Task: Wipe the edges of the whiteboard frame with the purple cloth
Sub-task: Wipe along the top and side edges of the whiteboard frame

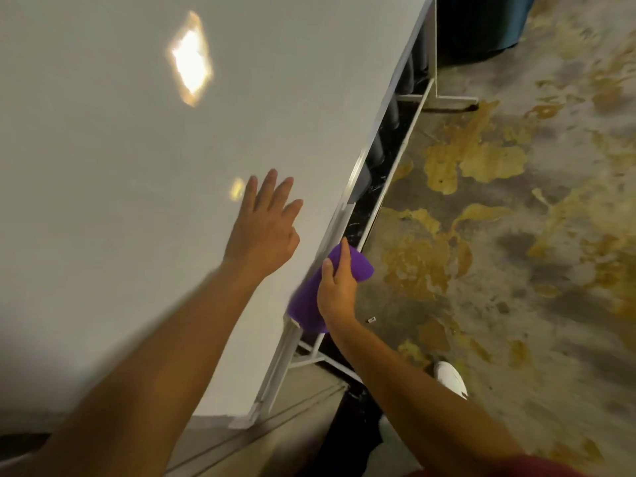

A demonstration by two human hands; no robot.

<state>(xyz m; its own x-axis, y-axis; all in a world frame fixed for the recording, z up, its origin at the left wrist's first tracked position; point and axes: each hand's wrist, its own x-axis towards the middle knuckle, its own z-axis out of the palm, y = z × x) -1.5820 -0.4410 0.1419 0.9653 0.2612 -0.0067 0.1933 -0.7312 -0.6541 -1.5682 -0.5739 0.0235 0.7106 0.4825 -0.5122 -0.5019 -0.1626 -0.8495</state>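
A large whiteboard (137, 115) fills the left of the head view, tilted, with its pale metal frame edge (347, 197) running diagonally from top right to bottom left. My left hand (265, 225) lies flat on the board's surface near that edge, fingers spread, holding nothing. My right hand (337, 284) presses the purple cloth (358, 266) against the lower frame edge, fingers over the cloth. The cloth wraps over the rail and hides that stretch of it.
The board's white stand legs (447, 98) rest on a stained grey and yellow concrete floor (499, 235). A white shoe (452, 378) shows near the bottom. A dark object (481, 25) stands at the top right behind the board.
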